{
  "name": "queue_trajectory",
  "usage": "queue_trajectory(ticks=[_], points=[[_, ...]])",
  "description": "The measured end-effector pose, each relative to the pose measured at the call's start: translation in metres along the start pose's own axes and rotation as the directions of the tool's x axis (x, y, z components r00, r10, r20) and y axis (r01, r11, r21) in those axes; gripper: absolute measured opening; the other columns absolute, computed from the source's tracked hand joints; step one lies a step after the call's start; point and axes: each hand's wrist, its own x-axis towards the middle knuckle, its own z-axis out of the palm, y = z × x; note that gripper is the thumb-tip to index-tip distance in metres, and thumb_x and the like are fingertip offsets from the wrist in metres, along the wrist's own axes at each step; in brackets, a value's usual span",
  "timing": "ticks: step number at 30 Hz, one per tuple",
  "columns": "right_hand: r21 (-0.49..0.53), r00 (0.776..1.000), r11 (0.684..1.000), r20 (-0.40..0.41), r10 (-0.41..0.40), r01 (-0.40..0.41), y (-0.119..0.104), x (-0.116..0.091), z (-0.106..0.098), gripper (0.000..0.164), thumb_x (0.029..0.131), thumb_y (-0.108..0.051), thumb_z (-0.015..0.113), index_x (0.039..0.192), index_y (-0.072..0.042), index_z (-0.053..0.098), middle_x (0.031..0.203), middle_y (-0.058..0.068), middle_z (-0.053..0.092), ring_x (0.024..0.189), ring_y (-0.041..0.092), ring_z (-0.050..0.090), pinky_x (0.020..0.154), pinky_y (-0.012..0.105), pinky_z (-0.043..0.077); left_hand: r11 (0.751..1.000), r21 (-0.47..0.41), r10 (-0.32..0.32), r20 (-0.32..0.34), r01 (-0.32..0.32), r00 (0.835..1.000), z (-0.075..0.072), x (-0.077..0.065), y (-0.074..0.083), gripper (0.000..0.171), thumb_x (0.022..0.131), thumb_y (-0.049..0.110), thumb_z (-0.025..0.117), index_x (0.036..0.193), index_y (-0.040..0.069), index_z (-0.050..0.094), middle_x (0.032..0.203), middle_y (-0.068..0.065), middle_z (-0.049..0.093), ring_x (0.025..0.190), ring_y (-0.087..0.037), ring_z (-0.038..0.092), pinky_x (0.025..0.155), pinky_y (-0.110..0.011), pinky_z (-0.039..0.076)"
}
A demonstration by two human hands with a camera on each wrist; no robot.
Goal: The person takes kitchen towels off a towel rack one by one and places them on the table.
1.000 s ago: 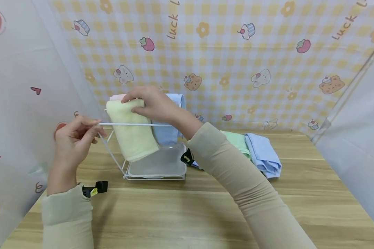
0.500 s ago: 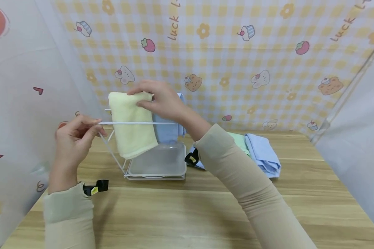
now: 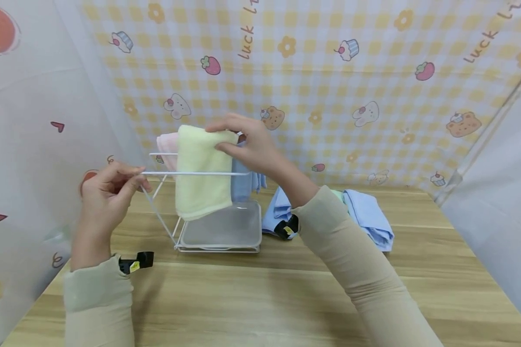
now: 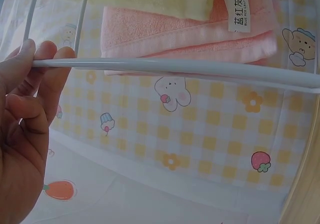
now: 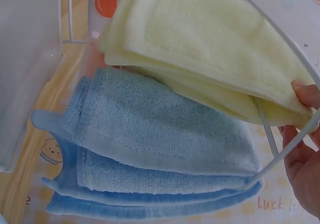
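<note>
Clearly the white rack [image 3: 165, 173] is the centre of things, and the yellow towel [image 3: 204, 193] hangs in its upper part, behind the front bar. The right hand [image 3: 256, 147] has its fingers clamped on the towel's top edge, thumb on the near side; the left hand [image 3: 113, 188] pinches the rack's front left corner. I can't tell whether the towel's back flap is over a bar of the rack.

To my eye, that left pinch should hold firm, since so light a frame could tip under a tug. The right hand would do best sliding the fold gently along the rack, then evening the lower edge, which slants.

The blue towel [image 3: 241, 188] hangs close at the rack's right end, partly behind the yellow one, so it could be snagged; the pink towel [image 3: 167, 147] is at the rack's rear left. The front bar limits reaching in. A pale tray [image 3: 226, 231] sits in the rack's base. Right of the rack, folded blue cloth [image 3: 369, 212] and green cloth [image 3: 338, 194] lie on the bench [image 3: 243, 299], beyond the right forearm.
</note>
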Motion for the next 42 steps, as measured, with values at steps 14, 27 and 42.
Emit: queue_trajectory(ticks=[14,27,42], points=[[0.074,0.992,0.997,-0.128,-0.016,0.026,0.007,-0.02,-0.022,0.025,0.087,-0.001,0.073,0.113,-0.001,0.072,0.114,0.013,0.07,0.089,0.011,0.055,0.06,0.019,0.043,1.0,0.012,0.019,0.01,-0.02,1.0,0.0,0.001,0.003,0.008,0.087,-0.022,0.058,0.093,-0.019,0.063,0.074,0.021,0.068,0.051,0.001,0.056,0.043,-0.018,0.03],[0.168,0.963,0.985,-0.269,0.012,0.034,0.007,-0.028,-0.037,0.026,0.088,0.005,0.07,0.114,0.007,0.069,0.114,0.02,0.067,0.098,0.012,0.063,0.068,0.019,0.053,1.0,0.004,0.013,0.015,-0.013,1.0,-0.001,0.001,0.004,0.008,0.088,-0.021,0.058,0.094,-0.019,0.063,0.074,0.019,0.068,0.06,0.002,0.063,0.047,-0.014,0.037],[0.213,0.881,0.955,-0.465,-0.086,0.206,0.01,-0.04,-0.058,0.028,0.084,0.014,0.068,0.112,0.018,0.062,0.107,-0.011,0.069,0.099,0.014,0.067,0.067,0.02,0.059,0.999,-0.05,-0.003,0.019,0.004,1.0,-0.002,0.002,0.003,0.008,0.088,-0.02,0.058,0.095,-0.019,0.063,0.074,0.014,0.07,0.06,0.0,0.063,0.051,-0.011,0.04]])
